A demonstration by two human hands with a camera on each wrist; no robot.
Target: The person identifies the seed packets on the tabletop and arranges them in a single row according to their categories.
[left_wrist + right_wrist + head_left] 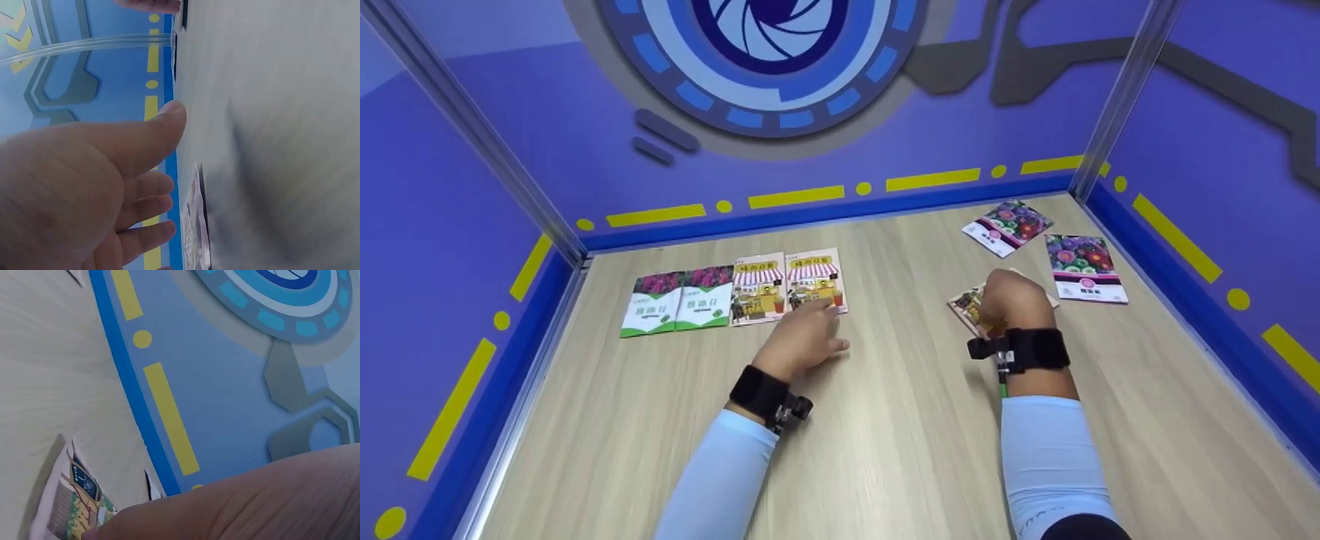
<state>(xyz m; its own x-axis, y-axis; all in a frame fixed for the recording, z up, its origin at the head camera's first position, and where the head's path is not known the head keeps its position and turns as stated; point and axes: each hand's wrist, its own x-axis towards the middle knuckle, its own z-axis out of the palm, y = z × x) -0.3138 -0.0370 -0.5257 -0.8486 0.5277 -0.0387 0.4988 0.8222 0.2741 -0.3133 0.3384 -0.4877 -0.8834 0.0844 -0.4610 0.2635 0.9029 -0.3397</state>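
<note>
On the left of the table, two seed packets with a striped awning picture lie side by side; my left hand (801, 341) is at the lower edge of the right one (814, 274), partly covering it. The left fingers look extended and loose in the left wrist view, with nothing between thumb and fingers. My right hand (1016, 300) grips another seed packet (969, 306) of the same awning print on the right side. In the right wrist view this packet (79, 495) stands tilted, and a fingertip touches its printed face. The hand hides much of it.
Left of the awning packet (757, 289) lie two green-and-white flower packets (652, 304) (703, 300) in the same row. Two purple-and-red flower packets (1009, 225) (1086, 268) lie at the back right. Blue-purple walls (825, 172) enclose the wooden table (885, 420).
</note>
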